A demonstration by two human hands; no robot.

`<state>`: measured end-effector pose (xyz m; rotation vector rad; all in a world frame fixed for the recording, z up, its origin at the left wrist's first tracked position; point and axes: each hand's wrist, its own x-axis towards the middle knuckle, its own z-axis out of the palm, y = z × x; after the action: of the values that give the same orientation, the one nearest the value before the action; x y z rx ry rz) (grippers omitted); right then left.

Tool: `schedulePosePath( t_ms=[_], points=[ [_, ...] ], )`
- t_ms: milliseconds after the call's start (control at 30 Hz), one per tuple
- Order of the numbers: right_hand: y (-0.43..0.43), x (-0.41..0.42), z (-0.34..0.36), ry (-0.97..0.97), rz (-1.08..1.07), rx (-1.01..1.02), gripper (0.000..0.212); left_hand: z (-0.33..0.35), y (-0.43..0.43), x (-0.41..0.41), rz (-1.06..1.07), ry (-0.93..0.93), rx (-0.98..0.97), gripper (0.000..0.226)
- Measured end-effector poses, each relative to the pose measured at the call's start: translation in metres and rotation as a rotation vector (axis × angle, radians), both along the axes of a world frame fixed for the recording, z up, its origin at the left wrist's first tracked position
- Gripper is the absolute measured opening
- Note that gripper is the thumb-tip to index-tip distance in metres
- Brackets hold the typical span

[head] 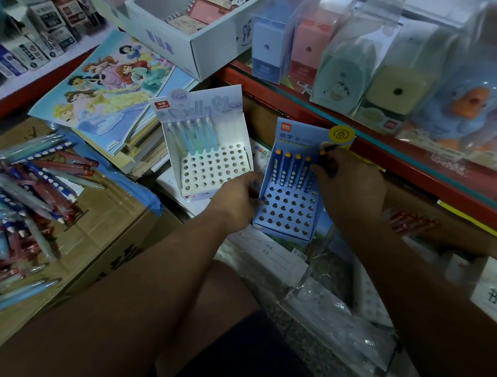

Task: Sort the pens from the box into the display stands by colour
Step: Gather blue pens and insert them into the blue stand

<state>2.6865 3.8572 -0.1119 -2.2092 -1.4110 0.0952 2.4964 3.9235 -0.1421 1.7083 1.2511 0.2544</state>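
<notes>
Pens (28,198) lie piled on a cardboard box (107,251), pointing every way. One white card stand (212,172), full of round holes, holds five pale pens (191,134) standing up. The left hand (236,197) curls round the side of the blue stand (285,212), which has four dark blue pens (286,172). The right hand (352,181) pinches a fifth pen (327,150), orange tip up.

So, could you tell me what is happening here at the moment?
A person is filling pen display stands. The left hand holds the left edge of the blue stand, while the right hand pinches a dark blue pen at the right end of its back row, beside four dark blue pens standing there. The white stand behind holds five pastel pens. Many loose pens lie piled on the cardboard box.
</notes>
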Motion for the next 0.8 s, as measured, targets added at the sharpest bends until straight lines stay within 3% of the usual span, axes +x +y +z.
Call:
schedulePosePath(
  t_ms=[367,567,700,800],
  points=[
    [0.003,-0.007,-0.007,-0.047,-0.034,-0.158,0.029,-0.012,0.003,-0.004,-0.031,0.016,0.047,0.039],
    [-0.010,-0.003,0.016,0.021,-0.026,-0.148,0.028,-0.015,0.002,-0.009,-0.077,0.083,0.067,0.024],
    [-0.020,-0.014,0.023,0.105,0.084,-0.152,0.025,-0.007,0.001,-0.016,0.063,0.006,0.023,0.025],
    [-0.019,-0.036,0.025,0.134,0.300,-0.201,0.012,0.010,0.003,-0.034,0.171,0.070,0.122,0.027]
  ],
)
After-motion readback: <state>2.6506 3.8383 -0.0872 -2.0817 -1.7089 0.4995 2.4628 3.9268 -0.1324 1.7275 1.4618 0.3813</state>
